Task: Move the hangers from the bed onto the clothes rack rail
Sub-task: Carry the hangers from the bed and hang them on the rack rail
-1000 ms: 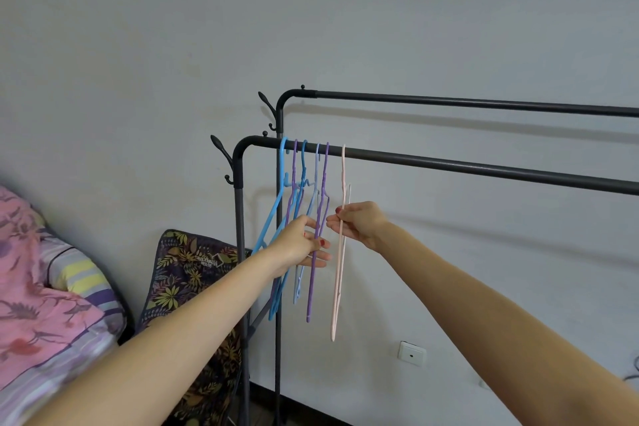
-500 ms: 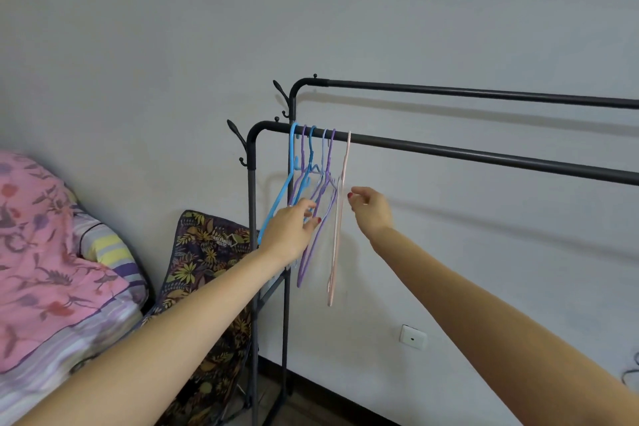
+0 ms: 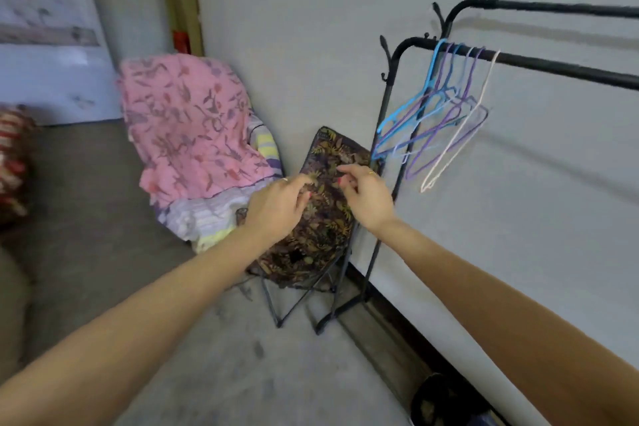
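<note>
bed (image 3: 86, 190): lay to your left, grey cover, ran away from you toward the far wall; no hangers showed on the part in view, rest cut off at the frame edge.
rack (image 3: 387, 135): stood to your right against the wall, two black rails running off to the right.
rail (image 3: 553, 66): the front, lower one; its long axis ran left to right and slightly away.
bedding (image 3: 193, 135): pink floral pile at the bed's far end, between bed and rack.
chair (image 3: 325, 211): folding, leaf print, just left of the rack post, under both your hands.
hangers (image 3: 446, 114): six or so, blue, purple and one pale, hooked at the rail's left end, bunched, tilted; blur, so mid-swing I'd guess.
left hand (image 3: 276, 204): fingers loosely curled, held nothing, in the air over the chair, nearer the bed.
right hand (image 3: 366, 197): same, loose and empty, just beside the left, nearer the rack; hangers up and right of it, apart.
key relation: both hands sat between rack and bed; any hangers left would lie to your left and down, so the left hand was the closer one.
progress: one batch hung; can't tell if more remained.
</note>
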